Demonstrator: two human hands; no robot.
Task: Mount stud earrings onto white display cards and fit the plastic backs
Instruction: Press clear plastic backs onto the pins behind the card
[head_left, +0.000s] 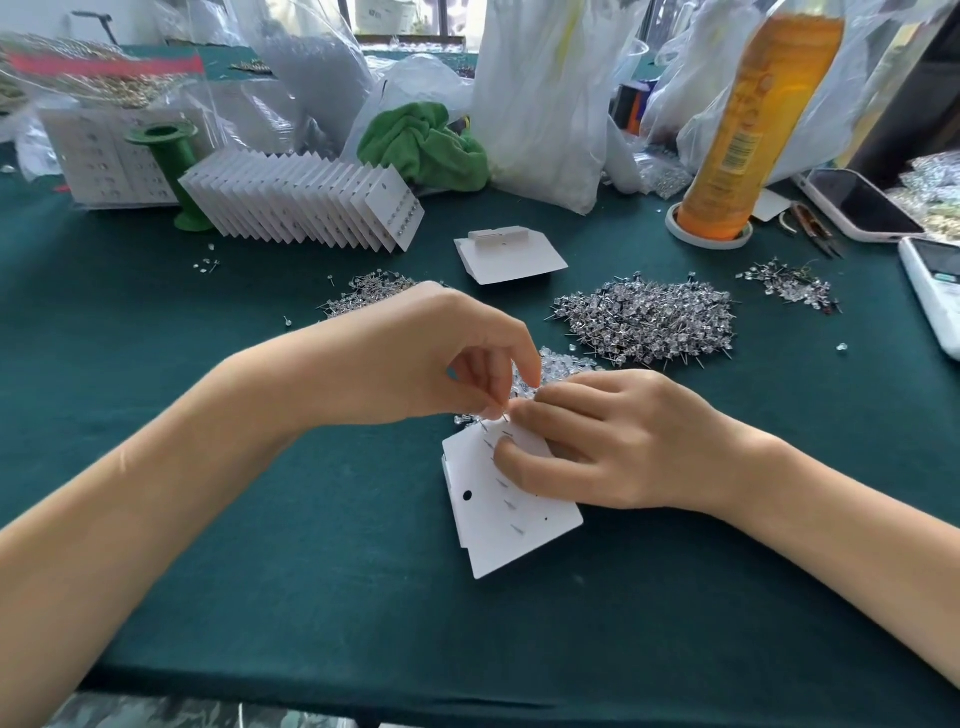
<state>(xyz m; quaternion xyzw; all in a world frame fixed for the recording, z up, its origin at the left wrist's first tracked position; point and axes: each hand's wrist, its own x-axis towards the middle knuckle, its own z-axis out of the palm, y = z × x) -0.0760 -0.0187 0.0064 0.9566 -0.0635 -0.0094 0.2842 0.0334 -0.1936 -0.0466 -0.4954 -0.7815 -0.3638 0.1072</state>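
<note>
While pinching a stud post at the top edge of a white display card (511, 501), left hand (415, 358) curled above; right hand (608, 441) holding the card on green tablecloth (260, 571). Beyond, earring heap (649, 322), row of finished cards (306, 205).

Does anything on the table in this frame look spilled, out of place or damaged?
Nothing damaged. A few stud earrings lie loose on the green cloth, apart from the main pile. The left hand and right hand work at the top edge of the white card, whose posts poke through.
</note>
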